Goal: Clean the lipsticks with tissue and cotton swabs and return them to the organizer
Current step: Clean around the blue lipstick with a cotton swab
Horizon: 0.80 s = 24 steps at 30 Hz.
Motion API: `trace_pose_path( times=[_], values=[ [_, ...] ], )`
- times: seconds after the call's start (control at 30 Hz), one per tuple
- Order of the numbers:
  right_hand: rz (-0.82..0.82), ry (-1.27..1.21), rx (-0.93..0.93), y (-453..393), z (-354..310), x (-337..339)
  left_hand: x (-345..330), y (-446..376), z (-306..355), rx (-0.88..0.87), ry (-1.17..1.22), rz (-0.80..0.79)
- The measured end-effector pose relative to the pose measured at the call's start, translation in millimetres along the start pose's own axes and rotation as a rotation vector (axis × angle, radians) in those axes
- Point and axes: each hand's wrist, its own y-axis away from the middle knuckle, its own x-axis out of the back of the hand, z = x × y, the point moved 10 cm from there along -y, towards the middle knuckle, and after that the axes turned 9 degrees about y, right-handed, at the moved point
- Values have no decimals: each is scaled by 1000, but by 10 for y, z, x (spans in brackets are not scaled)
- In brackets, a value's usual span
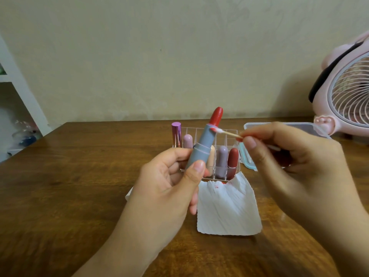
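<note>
The left hand [169,182] curls its fingers round an uncapped grey lipstick [201,144] with a red bullet. At 3 o'clock, the right hand [295,156] pinches a cotton swab [225,133], tip touching the tube's collar. Behind stands the clear organizer [229,134]; a tissue [227,208] lies on the surface [79,186]. No writing legible.

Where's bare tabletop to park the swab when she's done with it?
Bare wood lies left of the organizer, out to the table edge, and right of the tissue under the right hand. It is crowded between organizer, tissue and lidded container, where the left hand holds the lipstick.
</note>
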Motion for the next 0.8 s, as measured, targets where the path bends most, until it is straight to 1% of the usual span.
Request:
trace_pose_path(
  times=[0.1,0.23,0.3,0.4,0.53,0.63,0.8],
  values=[
    [15,24,6,4,-7,3,13,2,16,-10,12,17],
    [-85,22,35,19,-50,-139,25,3,77,-47,9,24],
    [-113,34,44,29,-60,-184,21,3,88,-36,3,11],
    [-75,4,17,24,-22,-120,25,-6,66,-6,26,10],
    [1,-35,-16,16,-2,-19,-15,-11,0,48,125,-25],
    [10,-78,-44,15,9,-21,-60,-9,-24,50,138,-75],
    [10,-57,-40,-3,4,-7,-92,-4,-22,40,138,-113]
  ],
)
